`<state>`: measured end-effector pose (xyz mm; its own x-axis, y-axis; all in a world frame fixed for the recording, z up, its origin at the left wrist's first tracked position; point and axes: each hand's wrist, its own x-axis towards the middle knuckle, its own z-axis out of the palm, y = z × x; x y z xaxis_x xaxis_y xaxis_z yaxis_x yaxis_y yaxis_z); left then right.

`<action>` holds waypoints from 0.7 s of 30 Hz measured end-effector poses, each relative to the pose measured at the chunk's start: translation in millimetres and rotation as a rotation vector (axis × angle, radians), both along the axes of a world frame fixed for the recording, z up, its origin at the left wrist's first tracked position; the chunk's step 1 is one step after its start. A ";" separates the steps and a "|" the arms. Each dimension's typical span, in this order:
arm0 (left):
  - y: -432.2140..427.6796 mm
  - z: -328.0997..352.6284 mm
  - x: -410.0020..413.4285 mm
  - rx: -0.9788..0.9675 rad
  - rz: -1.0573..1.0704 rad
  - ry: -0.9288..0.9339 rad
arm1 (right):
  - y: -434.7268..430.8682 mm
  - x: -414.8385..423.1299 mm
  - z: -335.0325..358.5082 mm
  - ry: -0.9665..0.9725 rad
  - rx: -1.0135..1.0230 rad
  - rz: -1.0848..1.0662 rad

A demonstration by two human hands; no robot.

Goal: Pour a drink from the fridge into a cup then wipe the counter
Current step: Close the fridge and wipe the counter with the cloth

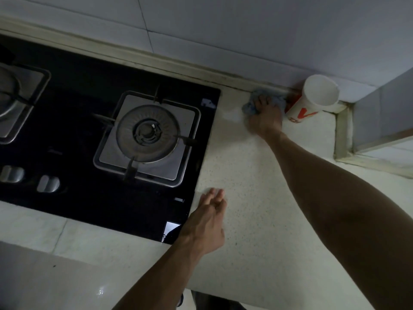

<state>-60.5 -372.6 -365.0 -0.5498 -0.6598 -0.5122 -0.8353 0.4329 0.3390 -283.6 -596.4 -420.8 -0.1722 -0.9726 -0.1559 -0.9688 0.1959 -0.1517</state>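
Wiping underway: my right hand [264, 117] clamps the blue rag [263, 101] beside the paper cup [312, 97]; left hand [207, 220] flat, fingers apart; near counter [257, 220] remains.

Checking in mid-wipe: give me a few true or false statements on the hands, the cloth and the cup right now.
1. The right hand presses a grey-blue cloth on the counter near the back wall. True.
2. The paper cup stands on the gas stove. False: it stands on the counter in the corner, right of the cloth.
3. The left hand holds a bottle. False: it is empty, flat by the stove's edge.
4. No pot sits on the nearer burner. True.
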 end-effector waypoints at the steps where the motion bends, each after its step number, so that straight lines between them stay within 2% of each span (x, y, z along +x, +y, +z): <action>1: -0.2 -0.3 0.6 -0.012 0.008 0.013 | -0.6 4.4 0.9 -0.006 -0.002 -0.022; 5: 0.5 -0.9 1.1 -0.017 -0.055 -0.029 | -10.5 41.3 1.0 -0.042 0.009 0.002; 7: 0.9 -0.1 0.5 0.007 0.002 0.001 | -17.6 62.1 -2.6 -0.031 0.003 0.089; 10: 1.0 3.6 -0.7 -0.005 0.050 0.055 | -25.0 76.9 -3.9 -0.055 0.004 0.110; 13: 2.9 3.6 -1.9 0.005 0.034 0.012 | -22.6 77.0 -6.3 -0.057 -0.007 0.153; 21: 2.5 9.3 -3.2 -0.009 -0.010 -0.034 | 60.8 92.5 15.3 -0.178 -0.023 0.269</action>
